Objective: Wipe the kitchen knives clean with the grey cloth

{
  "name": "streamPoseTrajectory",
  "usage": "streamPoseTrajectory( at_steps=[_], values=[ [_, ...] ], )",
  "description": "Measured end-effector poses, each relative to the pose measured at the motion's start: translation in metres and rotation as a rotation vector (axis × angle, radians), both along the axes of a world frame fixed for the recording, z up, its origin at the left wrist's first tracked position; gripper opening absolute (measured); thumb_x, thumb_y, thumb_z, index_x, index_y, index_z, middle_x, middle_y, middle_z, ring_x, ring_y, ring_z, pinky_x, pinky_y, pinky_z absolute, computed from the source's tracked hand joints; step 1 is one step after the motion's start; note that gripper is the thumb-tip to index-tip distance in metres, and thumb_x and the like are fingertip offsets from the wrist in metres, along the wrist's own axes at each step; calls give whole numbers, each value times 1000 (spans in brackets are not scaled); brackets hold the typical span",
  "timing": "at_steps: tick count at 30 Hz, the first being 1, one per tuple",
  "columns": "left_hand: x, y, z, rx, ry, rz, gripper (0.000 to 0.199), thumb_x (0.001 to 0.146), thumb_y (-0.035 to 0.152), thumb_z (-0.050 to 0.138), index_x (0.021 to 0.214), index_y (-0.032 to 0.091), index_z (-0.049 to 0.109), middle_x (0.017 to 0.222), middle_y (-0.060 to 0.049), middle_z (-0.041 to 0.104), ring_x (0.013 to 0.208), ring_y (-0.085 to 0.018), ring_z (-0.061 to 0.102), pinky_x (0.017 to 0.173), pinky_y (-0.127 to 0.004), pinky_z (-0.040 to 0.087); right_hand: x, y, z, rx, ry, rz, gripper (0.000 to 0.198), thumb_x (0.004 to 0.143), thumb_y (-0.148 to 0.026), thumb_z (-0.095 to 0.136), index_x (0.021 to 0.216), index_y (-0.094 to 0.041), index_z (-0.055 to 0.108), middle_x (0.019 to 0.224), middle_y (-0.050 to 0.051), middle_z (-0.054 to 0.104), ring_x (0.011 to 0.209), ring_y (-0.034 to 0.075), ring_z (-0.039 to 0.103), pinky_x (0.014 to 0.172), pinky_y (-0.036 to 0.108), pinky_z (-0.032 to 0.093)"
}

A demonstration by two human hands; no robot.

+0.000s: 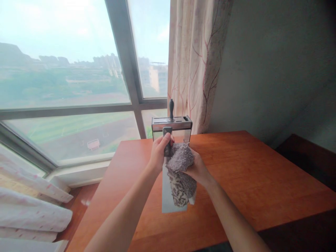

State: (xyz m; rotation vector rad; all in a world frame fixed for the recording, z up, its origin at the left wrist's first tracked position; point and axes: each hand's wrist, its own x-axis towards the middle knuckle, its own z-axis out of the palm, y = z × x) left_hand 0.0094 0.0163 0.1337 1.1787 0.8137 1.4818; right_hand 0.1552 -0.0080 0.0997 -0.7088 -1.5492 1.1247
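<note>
My left hand [159, 148] is closed round the dark handle of a cleaver [167, 201], thumb lying along the handle. Its broad, pale metal blade points down towards me. A fluffy grey cloth with a dark patterned side [181, 159] lies over much of the blade, so that part of the blade is hidden. My right hand [198, 168] grips this cloth from the right side; most of its fingers are behind or inside it. Just beyond my hands stands a knife block [172, 122] with a metal-rimmed top and clear-looking walls. A dark knife handle [171, 109] sticks up out of it.
A reddish-brown wooden table [231, 168] spreads under my hands. Large windows [63, 77] stand beyond it on the left. A patterned curtain [194, 52] hangs behind the table, another curtain [31, 210] at the lower left. A grey wall [267, 70] closes off the right.
</note>
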Motion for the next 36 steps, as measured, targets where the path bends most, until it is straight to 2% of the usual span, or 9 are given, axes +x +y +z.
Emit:
streamPoseTrajectory(
  at_steps=[3,7,13,20,23,30,33,36],
  values=[
    [0,0,1,3,-8,9,39,78,51,61,62,16,57,66,0,51,56,-10,44,52,-24,34,0,2,-2,36,-1,-2,51,61,-19,78,109,-20,65,102,3,70,92,24,64,80,33,51],
    [1,-2,4,21,-18,21,41,77,51,61,58,16,53,68,-1,52,57,-11,43,54,-25,34,5,1,-3,102,-33,-89,40,62,-14,74,101,-20,67,98,3,70,89,23,64,79,32,51],
    [1,-2,8,12,-16,-16,42,77,51,61,55,16,52,66,0,52,58,-11,44,56,-25,34,17,-3,-6,138,-43,-152,40,61,-13,73,99,-20,66,100,4,69,90,24,63,82,33,50],
    [6,1,-1,-81,1,15,40,74,52,64,62,16,56,61,1,50,53,-10,43,50,-24,32,14,-5,-3,107,-88,-27,46,63,-13,72,107,-20,62,105,4,68,95,23,62,82,31,50],
    [6,1,-6,-69,-5,27,38,77,49,63,61,15,55,61,0,50,53,-10,43,50,-23,32,11,-6,3,111,-139,4,43,64,-14,73,105,-20,62,99,3,68,90,23,63,78,30,49],
    [5,-3,-9,-47,-11,21,41,78,50,61,56,16,53,59,0,51,54,-11,47,51,-24,35,21,-8,16,206,-266,-27,34,63,-15,72,96,-19,65,93,3,68,84,23,62,77,31,48],
    [3,-4,-7,-51,28,33,40,78,51,60,58,16,57,60,0,52,52,-11,46,51,-25,34,29,-8,12,197,-259,-66,32,63,-16,72,95,-18,65,90,3,68,81,22,63,72,30,48],
    [-1,-2,-5,-12,74,57,40,79,50,59,59,15,59,62,-1,54,58,-12,49,58,-25,38,35,-7,5,172,-222,-97,37,63,-16,73,99,-18,65,93,4,69,83,23,63,72,30,49]
  ],
)
